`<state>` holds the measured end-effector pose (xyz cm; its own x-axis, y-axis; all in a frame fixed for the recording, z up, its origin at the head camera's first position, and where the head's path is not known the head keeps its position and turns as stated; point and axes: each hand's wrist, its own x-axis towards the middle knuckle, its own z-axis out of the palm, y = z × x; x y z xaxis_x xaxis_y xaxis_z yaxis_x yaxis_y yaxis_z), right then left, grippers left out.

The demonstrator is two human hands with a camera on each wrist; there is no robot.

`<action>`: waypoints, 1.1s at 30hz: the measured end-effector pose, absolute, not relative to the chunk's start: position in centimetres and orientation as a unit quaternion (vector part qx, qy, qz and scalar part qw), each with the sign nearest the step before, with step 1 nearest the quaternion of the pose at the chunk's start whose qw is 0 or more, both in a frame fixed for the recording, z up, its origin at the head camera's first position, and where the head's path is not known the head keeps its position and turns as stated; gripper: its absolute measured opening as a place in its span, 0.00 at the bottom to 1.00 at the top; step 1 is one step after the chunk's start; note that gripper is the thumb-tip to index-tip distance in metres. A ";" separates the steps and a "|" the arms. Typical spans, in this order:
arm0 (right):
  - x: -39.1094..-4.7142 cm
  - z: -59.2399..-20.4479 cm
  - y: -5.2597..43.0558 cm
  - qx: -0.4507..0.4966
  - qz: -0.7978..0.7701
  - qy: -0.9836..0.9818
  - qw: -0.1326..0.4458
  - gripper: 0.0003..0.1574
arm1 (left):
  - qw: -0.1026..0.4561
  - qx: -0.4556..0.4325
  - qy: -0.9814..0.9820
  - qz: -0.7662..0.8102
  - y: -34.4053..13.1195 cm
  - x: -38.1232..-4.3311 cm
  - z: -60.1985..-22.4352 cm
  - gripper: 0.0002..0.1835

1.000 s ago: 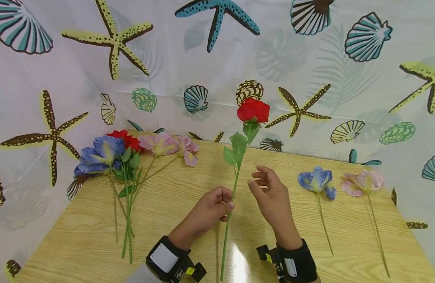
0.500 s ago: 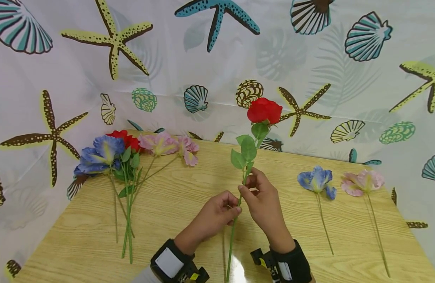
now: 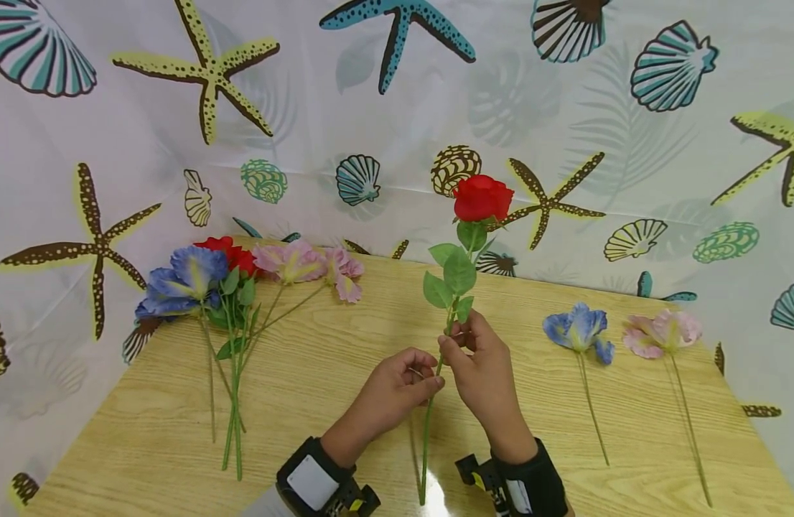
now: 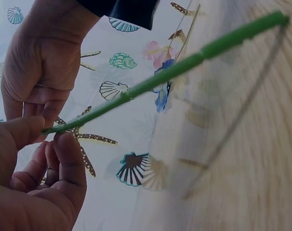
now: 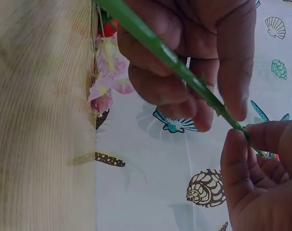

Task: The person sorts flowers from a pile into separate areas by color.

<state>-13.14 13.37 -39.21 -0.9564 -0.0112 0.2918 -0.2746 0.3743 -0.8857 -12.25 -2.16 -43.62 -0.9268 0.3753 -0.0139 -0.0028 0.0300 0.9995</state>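
A long-stemmed red rose (image 3: 482, 198) with green leaves stands nearly upright between my hands, leaning slightly right at its bloom. My right hand (image 3: 484, 377) pinches its stem just below the lowest leaves. Slightly lower, my left hand (image 3: 397, 388) has thumb and fingers curled about the stem. In the left wrist view the bare green stem (image 4: 160, 79) slants past the left fingertips, and its lower end meets its shadow on the wood. The right wrist view shows the right thumb and forefinger (image 5: 237, 159) closed on the thinner part of the stem.
On the wooden table (image 3: 332, 345), a bunch lies at left: blue flowers (image 3: 187, 276), a red bloom (image 3: 232, 255) and pink flowers (image 3: 293, 262). At right lie a single blue flower (image 3: 579, 329) and a pink flower (image 3: 665, 334). A patterned cloth (image 3: 397, 129) hangs behind.
My right hand has come in from the right and taken the stem. The rose and left hand have shifted slightly right, and lately the rose has turned a little, its leaves facing me.
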 end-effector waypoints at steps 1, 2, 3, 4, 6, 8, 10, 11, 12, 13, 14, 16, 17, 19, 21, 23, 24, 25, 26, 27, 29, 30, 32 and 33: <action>-13.1 -39.2 13.4 0.089 0.551 -0.821 0.119 0.10 | 0.135 0.138 0.716 0.671 -2.3 -12.3 -43.6 0.18; -13.1 -39.2 13.4 0.091 0.550 -0.822 0.119 0.10 | 0.129 0.147 0.733 0.652 -2.4 -12.2 -43.6 0.23; -13.1 -39.2 13.4 0.093 0.548 -0.822 0.120 0.10 | 0.123 0.156 0.753 0.627 -2.5 -12.2 -43.6 0.28; -13.1 -39.2 13.5 0.095 0.546 -0.823 0.120 0.10 | 0.116 0.168 0.777 0.596 -2.7 -12.2 -43.6 0.33; -13.1 -39.1 13.6 0.097 0.542 -0.826 0.123 0.11 | 0.096 0.192 0.822 0.527 -2.9 -12.2 -43.7 0.41; -13.1 -39.1 13.7 0.098 0.536 -0.829 0.128 0.13 | 0.078 0.212 0.856 0.466 -3.1 -12.2 -43.7 0.46; -13.2 -39.1 13.9 0.096 0.529 -0.833 0.132 0.14 | 0.070 0.223 0.872 0.430 -3.3 -12.2 -43.8 0.48; -13.3 -39.1 13.9 0.095 0.526 -0.835 0.134 0.15 | 0.067 0.226 0.877 0.418 -3.4 -12.2 -43.7 0.48; -13.3 -39.1 14.0 0.093 0.523 -0.836 0.134 0.16 | 0.066 0.228 0.881 0.408 -3.5 -12.2 -43.7 0.48; -13.4 -39.2 14.1 0.091 0.518 -0.840 0.133 0.18 | 0.062 0.231 0.886 0.397 -3.7 -12.2 -43.6 0.47; -13.5 -39.3 14.2 0.087 0.513 -0.844 0.131 0.19 | 0.056 0.233 0.893 0.380 -3.8 -12.3 -43.6 0.47; -13.6 -39.5 14.4 0.079 0.497 -0.855 0.122 0.24 | 0.037 0.233 0.912 0.335 -4.2 -12.4 -43.5 0.45; -13.8 -39.6 14.6 0.075 0.487 -0.862 0.116 0.26 | 0.024 0.232 0.921 0.311 -4.4 -12.5 -43.4 0.44; -14.0 -39.8 14.9 0.064 0.467 -0.877 0.097 0.30 | -0.002 0.225 0.937 0.267 -4.8 -12.7 -43.4 0.43; -14.4 -40.2 15.4 0.050 0.452 -0.888 0.076 0.32 | -0.019 0.210 0.948 0.239 -5.3 -12.9 -43.5 0.41; -14.8 -40.5 16.1 0.035 0.445 -0.893 0.051 0.32 | -0.022 0.190 0.955 0.228 -5.8 -13.2 -43.6 0.41; -15.0 -40.7 16.5 0.027 0.444 -0.895 0.039 0.33 | -0.021 0.180 0.957 0.226 -6.1 -13.3 -43.6 0.41; -15.1 -40.9 16.9 0.020 0.442 -0.896 0.029 0.33 | -0.020 0.169 0.959 0.227 -6.5 -13.5 -43.7 0.41; -15.3 -41.0 17.4 0.011 0.439 -0.898 0.020 0.33 | -0.018 0.156 0.962 0.225 -7.0 -13.7 -43.9 0.41; -15.5 -41.1 17.9 0.003 0.438 -0.899 0.011 0.33 | -0.019 0.144 0.964 0.223 -7.5 -13.9 -44.0 0.41; -15.7 -41.3 19.1 -0.010 0.431 -0.902 -0.003 0.33 | -0.021 0.119 0.969 0.215 -8.6 -14.3 -44.5 0.42; -15.8 -41.4 19.7 -0.015 0.424 -0.905 -0.010 0.34 | -0.025 0.106 0.971 0.214 -9.2 -14.5 -44.6 0.42; -15.9 -41.6 21.0 -0.026 0.408 -0.912 -0.025 0.34 | -0.029 0.078 0.974 0.209 -10.6 -14.9 -45.0 0.42; -15.9 -41.7 21.7 -0.029 0.401 -0.915 -0.032 0.34 | -0.028 0.064 0.976 0.208 -11.3 -15.1 -45.1 0.42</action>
<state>-15.94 21.67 -41.75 -0.9962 0.0283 -0.0820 0.0794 0.6774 -0.7313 -15.07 -11.26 -45.07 -0.9903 0.1128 0.0807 0.1359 0.9056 0.4017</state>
